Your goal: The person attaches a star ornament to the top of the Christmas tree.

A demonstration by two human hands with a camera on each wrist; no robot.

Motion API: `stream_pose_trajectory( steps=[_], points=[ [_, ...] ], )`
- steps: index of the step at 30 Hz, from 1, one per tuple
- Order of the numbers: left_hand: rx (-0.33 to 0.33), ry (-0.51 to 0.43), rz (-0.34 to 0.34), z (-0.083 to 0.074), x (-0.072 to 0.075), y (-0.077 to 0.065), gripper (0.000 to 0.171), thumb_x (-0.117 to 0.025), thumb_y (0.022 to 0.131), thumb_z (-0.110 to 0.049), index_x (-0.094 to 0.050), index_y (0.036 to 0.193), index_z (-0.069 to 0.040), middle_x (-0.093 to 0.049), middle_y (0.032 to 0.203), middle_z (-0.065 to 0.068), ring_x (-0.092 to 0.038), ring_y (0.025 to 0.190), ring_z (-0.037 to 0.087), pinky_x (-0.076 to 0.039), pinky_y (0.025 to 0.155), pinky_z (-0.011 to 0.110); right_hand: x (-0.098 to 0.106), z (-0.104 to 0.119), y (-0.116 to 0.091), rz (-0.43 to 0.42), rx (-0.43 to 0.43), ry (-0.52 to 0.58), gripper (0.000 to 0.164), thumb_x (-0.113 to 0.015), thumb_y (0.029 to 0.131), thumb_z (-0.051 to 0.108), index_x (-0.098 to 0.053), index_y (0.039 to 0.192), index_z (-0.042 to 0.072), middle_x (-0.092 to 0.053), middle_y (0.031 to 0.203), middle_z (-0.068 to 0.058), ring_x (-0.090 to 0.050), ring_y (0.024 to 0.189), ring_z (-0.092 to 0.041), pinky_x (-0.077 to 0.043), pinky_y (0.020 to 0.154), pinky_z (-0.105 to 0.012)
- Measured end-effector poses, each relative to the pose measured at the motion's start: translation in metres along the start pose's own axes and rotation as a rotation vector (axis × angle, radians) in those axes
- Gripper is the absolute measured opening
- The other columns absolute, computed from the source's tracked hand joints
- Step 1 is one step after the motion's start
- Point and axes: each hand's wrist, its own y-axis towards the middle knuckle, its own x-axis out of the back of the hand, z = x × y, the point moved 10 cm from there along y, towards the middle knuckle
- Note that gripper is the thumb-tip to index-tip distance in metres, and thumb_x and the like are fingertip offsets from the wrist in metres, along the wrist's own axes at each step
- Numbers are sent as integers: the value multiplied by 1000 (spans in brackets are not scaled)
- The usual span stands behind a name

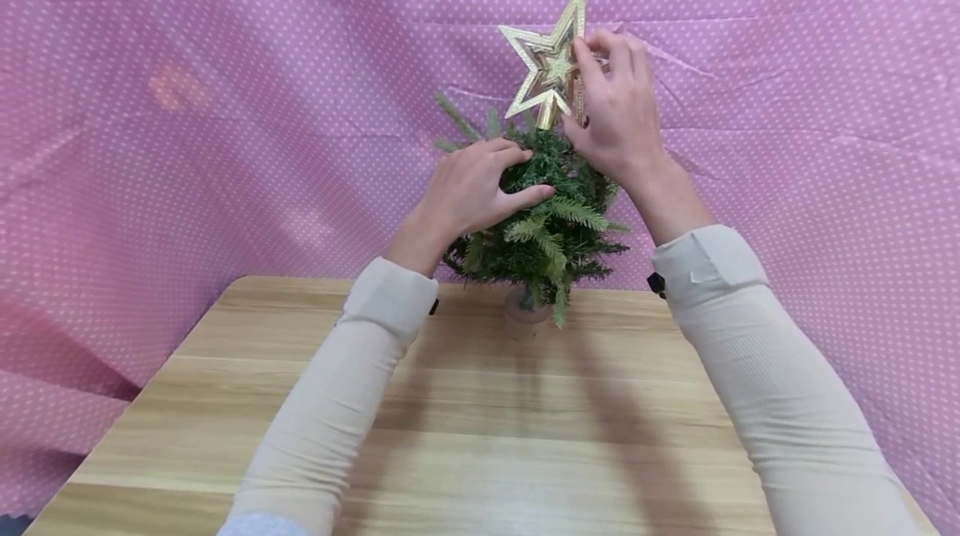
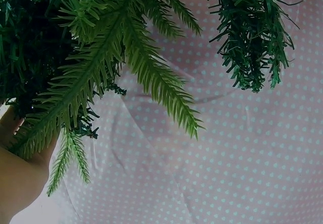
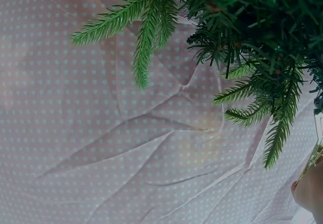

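Note:
A small artificial Christmas tree (image 1: pixel 577 223) stands on the table in a pale round base (image 1: pixel 527 321). At its top is a gold star tree topper (image 1: pixel 525 40), tilted to the right, its short tube meeting the uppermost branches. My right hand (image 1: pixel 621 107) grips the star along its right side, fingers behind and thumb near the tube. My left hand (image 1: pixel 472 186) holds the upper branches, thumb and fingers curved round them from the left. Green branches (image 2: pixel 156 72) fill much of the left wrist view, with part of that hand at the edge.
The wood-grain table (image 1: pixel 480 436) spreads below my arms, with the tree near its far edge. Close behind hangs a pink dotted cloth (image 1: pixel 300 102), creased in places. Side sprigs (image 3: pixel 144 47) of the tree stick out toward the cloth.

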Motion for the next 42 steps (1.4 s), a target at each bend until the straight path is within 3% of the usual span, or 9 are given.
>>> stream_pose_trajectory(
  steps=[14, 19, 25, 36, 42],
  points=[
    [-16, -2, 17, -3, 0, 3, 67, -55, 96, -65, -61, 142, -16, -57, 144, 5, -57, 129, 27, -48, 104, 45, 4, -12, -9, -36, -39, -8, 71, -82, 86, 17, -49, 144, -7, -46, 138, -25, -39, 131, -39, -20, 121, -39],
    [-6, -1, 27, -3, -1, 4, 68, -54, 96, -66, -60, 143, -17, -56, 146, 6, -56, 129, 28, -48, 104, 46, 5, -9, -7, -7, -28, -37, 72, -82, 87, 16, -47, 146, -4, -45, 144, -22, -38, 135, -38, -23, 120, -40],
    [13, -6, 65, -5, -5, 4, 72, -50, 96, -69, -59, 144, -16, -54, 148, 7, -53, 133, 28, -46, 107, 49, 3, -4, -9, 35, -27, -66, 74, -81, 87, 15, -45, 148, -5, -43, 149, -21, -34, 142, -35, -14, 124, -36],
    [42, -79, 35, 6, 7, -1, 66, -50, 98, -66, -60, 142, -19, -54, 149, 5, -46, 139, 26, -36, 115, 48, 16, -4, -14, -32, -35, 68, 67, -79, 88, 9, -47, 144, -9, -43, 150, -21, -34, 145, -29, -15, 123, -31],
    [32, -88, -15, 10, 15, -5, 61, -50, 99, -63, -62, 140, -20, -55, 147, 5, -47, 138, 26, -36, 115, 50, 21, -5, -17, -57, -43, 99, 62, -76, 91, 9, -48, 143, -9, -44, 149, -21, -36, 144, -30, -18, 123, -31]
  ],
)
